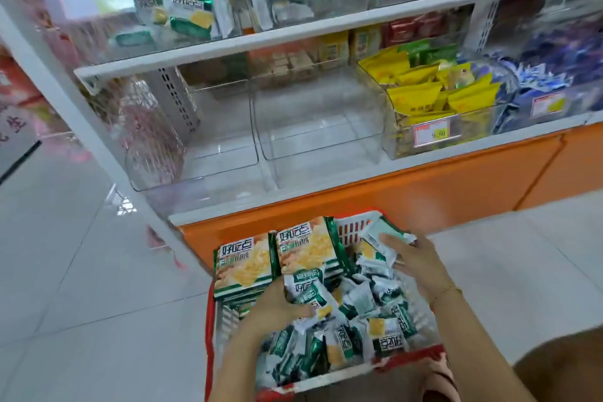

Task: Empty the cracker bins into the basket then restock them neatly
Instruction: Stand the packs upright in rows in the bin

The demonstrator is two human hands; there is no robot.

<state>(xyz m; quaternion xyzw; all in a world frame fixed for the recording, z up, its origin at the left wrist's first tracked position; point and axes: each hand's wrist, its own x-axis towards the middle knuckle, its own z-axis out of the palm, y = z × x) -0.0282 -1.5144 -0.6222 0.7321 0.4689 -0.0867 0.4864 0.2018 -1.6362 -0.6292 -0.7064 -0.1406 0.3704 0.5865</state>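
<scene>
Head view, left hand [277,308] clutching packets [308,295], right hand [416,263] pinching packet [385,233], long axis diagonal, basket [350,228] below

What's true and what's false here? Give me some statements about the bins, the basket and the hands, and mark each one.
1. The two clear bins on the lower shelf hold no packets. True.
2. The red basket is empty. False: it is heaped with small cracker packets, plus two large cracker packs.
3. The right hand holds a white-and-green packet. True.
4. The yellow packets sit left of the clear bins. False: they are to the right.
</scene>
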